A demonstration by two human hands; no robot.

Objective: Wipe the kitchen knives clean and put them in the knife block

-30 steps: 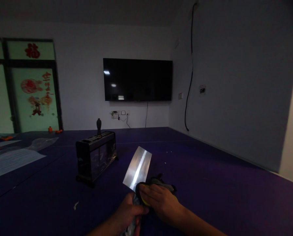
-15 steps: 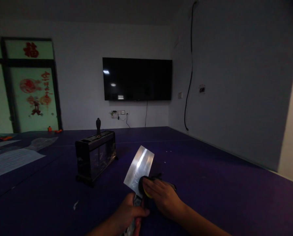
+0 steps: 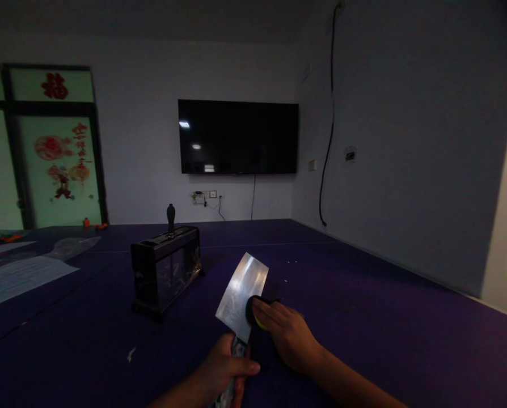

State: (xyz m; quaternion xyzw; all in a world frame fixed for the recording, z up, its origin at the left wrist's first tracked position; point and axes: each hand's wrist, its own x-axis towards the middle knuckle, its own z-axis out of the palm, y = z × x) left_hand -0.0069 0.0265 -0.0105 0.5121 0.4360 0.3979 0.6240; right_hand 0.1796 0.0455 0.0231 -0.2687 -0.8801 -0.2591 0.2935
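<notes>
My left hand (image 3: 223, 368) is closed round the handle of a cleaver (image 3: 241, 289), whose broad shiny blade tilts up and away from me. My right hand (image 3: 285, 334) presses a dark cloth with a yellow patch (image 3: 256, 314) against the right side of the blade, fingers curled over it. Both hands hover low above the purple surface (image 3: 364, 317).
A dark knife block with clear sides (image 3: 165, 272) stands left of the blade, one black handle (image 3: 170, 219) sticking out of its top. Papers and plastic (image 3: 24, 272) lie at the far left. A wall television (image 3: 238, 137) hangs behind; a white wall runs along the right.
My right hand has slid the cloth up along the blade, away from the handle. The blade has tipped slightly upward and to the right. The left hand stays on the handle.
</notes>
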